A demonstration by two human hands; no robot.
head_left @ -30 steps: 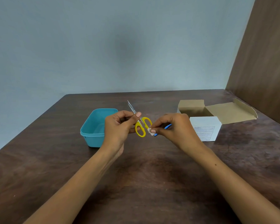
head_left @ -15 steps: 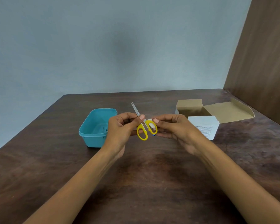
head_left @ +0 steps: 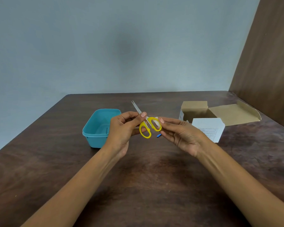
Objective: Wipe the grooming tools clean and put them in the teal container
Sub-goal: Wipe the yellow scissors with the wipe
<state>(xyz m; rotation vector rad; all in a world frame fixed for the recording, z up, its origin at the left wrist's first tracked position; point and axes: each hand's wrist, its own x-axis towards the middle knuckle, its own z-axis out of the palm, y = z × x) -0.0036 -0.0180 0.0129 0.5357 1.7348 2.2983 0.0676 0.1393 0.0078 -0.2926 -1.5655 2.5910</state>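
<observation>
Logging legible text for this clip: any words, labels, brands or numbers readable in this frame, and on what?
Nothing can be read.
White flap of the cardboard box: a printed table of ruled lines, text too small and blurred to read.
Yellow-handled scissors, held by the left hand and right hand: no marking visible.
Teal container: no label visible.

Both bare forearms are reaching forward from the lower corners and converging toward the middle. The left hand (head_left: 121,128) is curling its fingers inward, thumb and index fingertip pinching together at the top, palm facing right. The right hand (head_left: 180,133) is turning palm up and leftward, its thumb and fingertips pinching together close beside the left hand's 2 pinching digits.
</observation>
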